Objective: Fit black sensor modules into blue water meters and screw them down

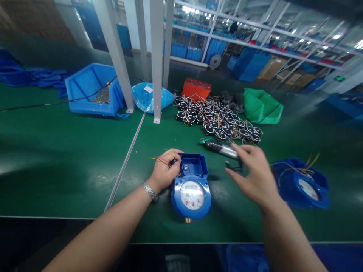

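A blue water meter (191, 196) stands in front of me, its dial facing up and the rectangular box (194, 166) at its far end uncovered. My left hand (166, 170) is closed at the box's left edge, pinching thin red and yellow wires (160, 159) that stick out to the left. To the right of the meter, my right hand (255, 173) is raised with thumb and index finger curved apart around a small black part (235, 167), partly hidden by the hand. Just beyond those fingers lies a pen-shaped electric screwdriver (222, 148) with a clear barrel.
Another blue meter (302, 185) with loose wires lies at right. Several wired black modules (218, 119) are heaped beyond, near a red bin (196, 89) and a green bin (262, 106). Metal posts (157, 64), a blue bag (144, 97) and a blue parts bin (93, 90) stand at left.
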